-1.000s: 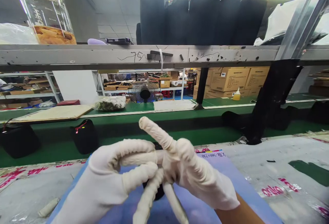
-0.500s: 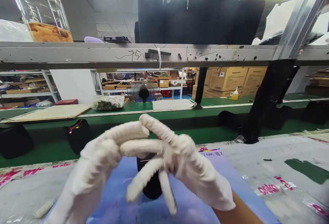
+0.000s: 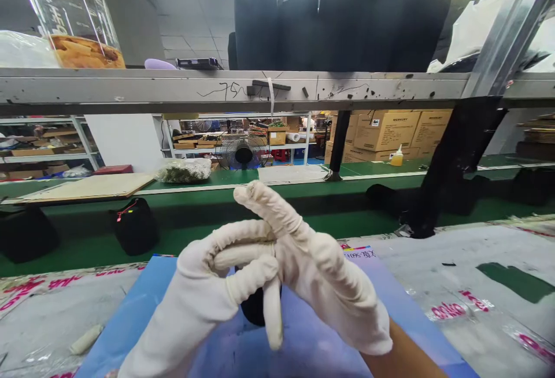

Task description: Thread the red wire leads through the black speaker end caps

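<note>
White knit gloves cover both of my hands, which meet above a blue sheet (image 3: 321,346). My left hand (image 3: 208,285) is closed, its thumb and fingers pinching a finger of the glove on my right hand (image 3: 321,268). The right hand has its fingers apart, one pointing up to the left and another hanging down, with nothing held in it. Behind the hands, a black object (image 3: 252,310) rests on the blue sheet, mostly hidden, so its kind cannot be made out.
Beyond the bench runs a green conveyor belt (image 3: 182,236) carrying a black pouch-like piece (image 3: 135,228). A metal shelf beam (image 3: 165,90) crosses above, bearing tall black shapes (image 3: 347,25) and a glass jar (image 3: 82,25). A black-wrapped post (image 3: 446,170) stands at right.
My left hand has moved right and closed its thumb and fingers on the right glove's finger. The right hand's lower fingers have drawn together somewhat.
</note>
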Motion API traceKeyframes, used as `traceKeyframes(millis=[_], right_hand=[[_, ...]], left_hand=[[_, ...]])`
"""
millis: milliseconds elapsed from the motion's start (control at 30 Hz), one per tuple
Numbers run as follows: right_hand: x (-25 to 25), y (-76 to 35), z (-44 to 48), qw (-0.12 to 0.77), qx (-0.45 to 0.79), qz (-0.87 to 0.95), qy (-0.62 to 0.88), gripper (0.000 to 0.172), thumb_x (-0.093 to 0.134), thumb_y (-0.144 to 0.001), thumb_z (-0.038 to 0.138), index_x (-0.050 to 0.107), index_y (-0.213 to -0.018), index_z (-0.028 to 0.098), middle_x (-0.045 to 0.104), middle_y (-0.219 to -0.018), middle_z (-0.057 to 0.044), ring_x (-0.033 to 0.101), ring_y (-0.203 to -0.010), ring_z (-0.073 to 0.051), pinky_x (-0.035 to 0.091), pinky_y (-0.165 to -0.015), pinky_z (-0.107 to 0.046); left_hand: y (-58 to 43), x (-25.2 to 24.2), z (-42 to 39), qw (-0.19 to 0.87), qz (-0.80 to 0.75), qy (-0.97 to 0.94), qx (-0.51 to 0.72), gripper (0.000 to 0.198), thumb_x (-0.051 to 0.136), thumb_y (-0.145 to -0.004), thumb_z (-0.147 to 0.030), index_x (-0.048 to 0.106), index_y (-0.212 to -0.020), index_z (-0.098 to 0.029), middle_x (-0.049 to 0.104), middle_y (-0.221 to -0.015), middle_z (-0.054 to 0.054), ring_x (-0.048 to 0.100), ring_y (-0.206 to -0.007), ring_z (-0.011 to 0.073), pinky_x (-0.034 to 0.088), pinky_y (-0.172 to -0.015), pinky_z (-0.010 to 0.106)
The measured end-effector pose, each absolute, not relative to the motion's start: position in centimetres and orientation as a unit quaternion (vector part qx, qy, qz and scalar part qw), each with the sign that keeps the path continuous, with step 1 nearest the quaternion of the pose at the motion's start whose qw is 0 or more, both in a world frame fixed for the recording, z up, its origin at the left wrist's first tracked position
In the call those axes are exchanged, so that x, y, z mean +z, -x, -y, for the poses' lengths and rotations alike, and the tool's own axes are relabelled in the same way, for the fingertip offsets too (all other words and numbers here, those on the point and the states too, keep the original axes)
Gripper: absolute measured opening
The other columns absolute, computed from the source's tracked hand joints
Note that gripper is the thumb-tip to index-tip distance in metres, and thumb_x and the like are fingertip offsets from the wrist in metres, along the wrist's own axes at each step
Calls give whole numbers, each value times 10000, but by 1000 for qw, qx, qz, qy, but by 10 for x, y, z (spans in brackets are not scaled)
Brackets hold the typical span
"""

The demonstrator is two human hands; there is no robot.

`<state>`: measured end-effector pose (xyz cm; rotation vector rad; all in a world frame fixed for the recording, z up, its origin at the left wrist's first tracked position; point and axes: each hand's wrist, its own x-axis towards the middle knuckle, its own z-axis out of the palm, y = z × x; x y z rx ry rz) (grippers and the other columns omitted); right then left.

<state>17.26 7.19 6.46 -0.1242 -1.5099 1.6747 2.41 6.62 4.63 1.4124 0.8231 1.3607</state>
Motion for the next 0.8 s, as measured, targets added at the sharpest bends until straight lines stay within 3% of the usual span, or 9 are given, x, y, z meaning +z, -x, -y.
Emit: traceKeyframes(millis=[67,133,233,300,367,433,533,667,800], right_hand=[[71,-176,-68,492,637,591,49,703,620,-829,572,356,-1457,401,623,-1321,-43,653,-1117,-302,521,-503,-245],[82,-183,-71,591,571,567,62,567,634,-850,429,439,-1383,448,572,-1388,24,668,-1084,-272,560,-589,-297],[88,-198,-92,702,476,519,105,366,604,-881,325,596,-1246,354,659,-1251,11,682,-1017,-212,552,-801,-352],[73,-206,-110,735,468,464,158,288,625,-875,352,651,-1157,301,712,-1103,-2,689,-941,-173,526,-854,-328],[42,-209,-118,704,521,404,264,342,638,-858,442,643,-1174,314,696,-1159,4,667,-1012,-158,494,-923,-314],[4,-204,-114,661,553,387,328,386,647,-851,458,666,-1174,247,683,-1212,-61,652,-1074,-202,468,-967,-372],[-40,-190,-103,593,583,413,372,456,571,-888,537,702,-1151,188,720,-1155,-111,664,-1087,-254,463,-995,-443],[-54,-187,-115,561,520,477,433,629,482,-860,689,694,-1199,204,740,-1140,-80,640,-1145,-280,464,-1020,-416],[-59,-201,-134,572,455,530,431,579,518,-852,671,696,-1195,241,744,-1140,-52,629,-1166,-293,482,-1010,-421]], left_hand=[[-22,53,-64,492,-287,-587,576,443,837,-717,-301,683,-1132,-283,781,-1036,10,755,-886,229,629,-760,271],[-12,59,-70,465,-270,-574,618,449,767,-782,-395,644,-1199,-282,732,-1176,44,701,-1054,276,609,-859,352],[15,58,-92,396,-383,-547,630,357,624,-892,-429,648,-1185,-226,702,-1211,85,660,-1123,253,548,-958,360],[35,47,-108,360,-442,-611,549,445,694,-843,-370,600,-1256,-235,650,-1295,92,651,-1130,236,512,-989,339],[47,27,-115,385,-448,-644,486,544,792,-749,-311,614,-1255,-220,645,-1298,128,636,-1152,275,527,-959,364],[44,1,-112,394,-451,-663,449,546,790,-751,-309,604,-1256,-217,668,-1251,146,691,-1034,281,577,-849,385],[17,-42,-101,335,-439,-679,484,388,712,-829,-264,540,-1177,-252,681,-1126,71,688,-896,182,567,-814,329],[-27,-88,-97,207,-403,-703,549,490,758,-741,-188,418,-1072,-311,527,-848,-73,541,-588,77,508,-564,212],[-36,-105,-100,105,-346,-743,564,391,676,-780,-167,438,-1061,-297,466,-822,-70,479,-497,51,461,-455,186]])
